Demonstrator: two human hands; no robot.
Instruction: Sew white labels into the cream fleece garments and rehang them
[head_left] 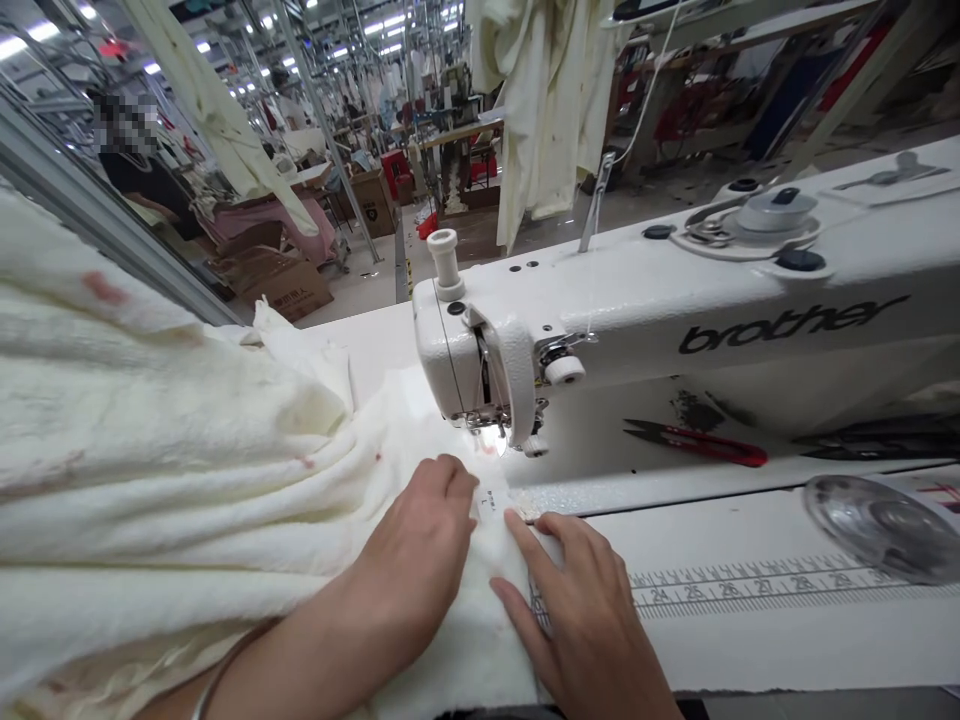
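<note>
Cream, fluffy fabric [225, 500] with small reddish marks spreads over the left of the table and runs under the head of a white sewing machine [480, 370]. A small white size label [489, 500] printed with an "L" lies on it, just in front of the lit needle area. My left hand [424, 530] is closed, its curled fingers gripping the fabric at the label's left side; its fingertips are partly hidden. On the other side, my right hand [574, 590] has its fingers spread, index fingertip and thumb resting on the fabric by its right edge.
Red-handled thread snips [697, 442] lie on the machine bed, with dark tools [885, 438] farther right. A clear round dish [877, 525] stands beside the printed ruler strip [750, 585]. Cream pieces [544, 120] hang behind the machine. A person [139, 165] is at the far left.
</note>
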